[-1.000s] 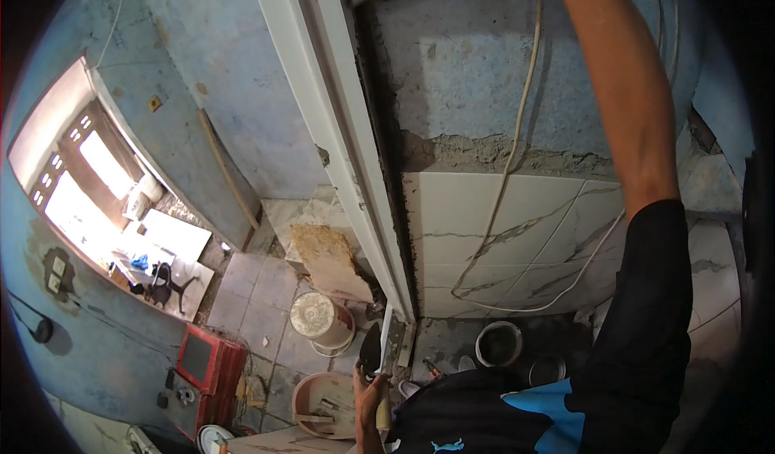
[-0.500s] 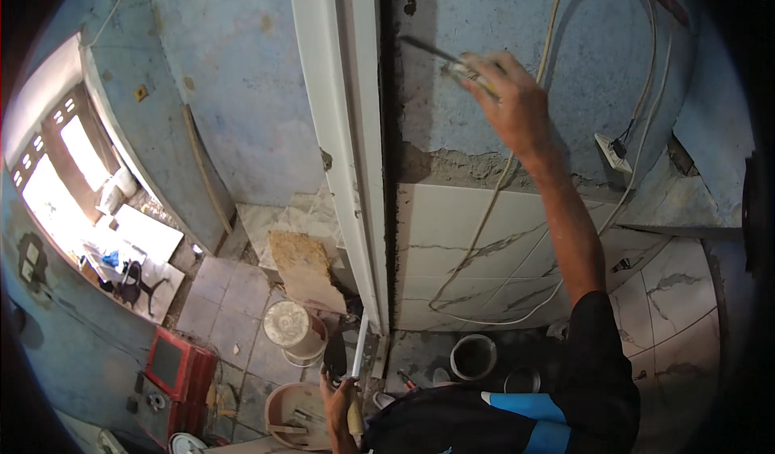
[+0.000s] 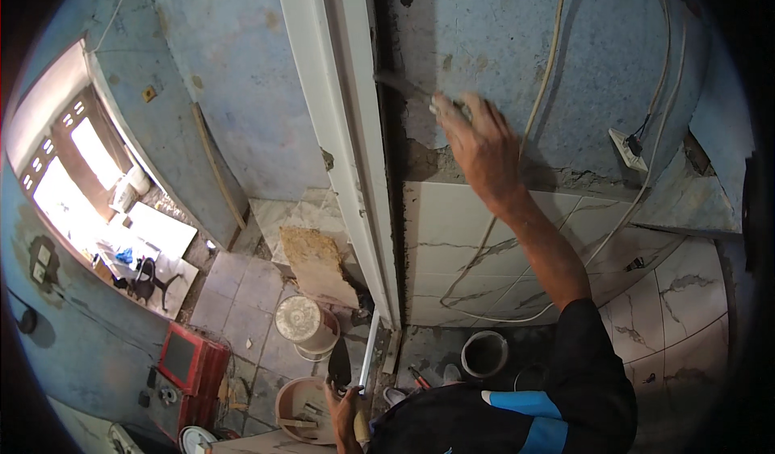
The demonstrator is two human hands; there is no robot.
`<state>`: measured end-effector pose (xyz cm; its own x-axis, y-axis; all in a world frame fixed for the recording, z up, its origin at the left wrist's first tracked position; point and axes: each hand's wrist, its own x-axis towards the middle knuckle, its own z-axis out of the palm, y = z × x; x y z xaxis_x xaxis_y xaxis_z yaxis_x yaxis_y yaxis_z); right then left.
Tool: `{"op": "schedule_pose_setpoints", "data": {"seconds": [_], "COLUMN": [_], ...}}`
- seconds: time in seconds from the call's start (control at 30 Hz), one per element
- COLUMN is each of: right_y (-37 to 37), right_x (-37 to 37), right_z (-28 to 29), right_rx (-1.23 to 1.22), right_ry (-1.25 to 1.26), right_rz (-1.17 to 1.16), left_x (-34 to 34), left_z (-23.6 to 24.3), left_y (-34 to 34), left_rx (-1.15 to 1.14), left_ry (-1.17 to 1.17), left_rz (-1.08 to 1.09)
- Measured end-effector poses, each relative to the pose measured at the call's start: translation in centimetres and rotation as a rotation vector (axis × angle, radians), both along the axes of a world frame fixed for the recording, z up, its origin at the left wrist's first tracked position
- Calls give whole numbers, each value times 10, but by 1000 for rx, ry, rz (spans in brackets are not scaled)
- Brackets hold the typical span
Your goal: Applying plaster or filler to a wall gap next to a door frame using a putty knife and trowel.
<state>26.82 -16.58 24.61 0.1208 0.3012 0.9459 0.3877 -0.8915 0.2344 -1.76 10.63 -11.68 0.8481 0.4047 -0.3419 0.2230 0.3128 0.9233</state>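
Note:
My right hand (image 3: 484,151) is raised at the blue wall, closed round a thin dark-bladed tool (image 3: 400,84) smeared by motion; its exact kind is unclear. The blade's tip points left, at the dark gap beside the white door frame (image 3: 343,123). Low down, my left hand (image 3: 342,410) is closed round a trowel with a dark blade (image 3: 340,363) and a pale handle that shows below the fingers. A slim white bar (image 3: 370,349) rises beside the trowel; whether the hand grips it too, I cannot tell.
Marbled tiles (image 3: 452,236) cover the lower wall, with a loose cable (image 3: 553,58) hanging across. On the floor are a round bucket (image 3: 484,354), a lidded pail (image 3: 299,318), a basin (image 3: 295,405), a broken board (image 3: 315,264) and a red cabinet-like object (image 3: 198,381).
My right hand has come down and left with the thin tool, whose tip is now nearer the door frame. My left hand still holds the trowel. The view has shifted slightly.

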Motion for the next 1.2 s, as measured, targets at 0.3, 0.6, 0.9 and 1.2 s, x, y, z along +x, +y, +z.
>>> {"op": "schedule_pose_setpoints", "data": {"seconds": [0.3,0.6,0.9,1.2], "right_y": [-8,-10,-10,-9], "right_x": [-13,28,28,11], "right_z": [-11,63,-8,-93], "right_rx": [98,51,32,38], "right_ry": [157,-38,38,210], "right_rz": [115,119,94,89], "left_x": [-4,1,-14,-25], "left_z": [-12,7,26,44], "left_y": [0,-15,-20,-30], "left_rx": [45,102,97,45], "left_ry": [2,-7,54,104], "left_rz": [5,-1,50,78]}}
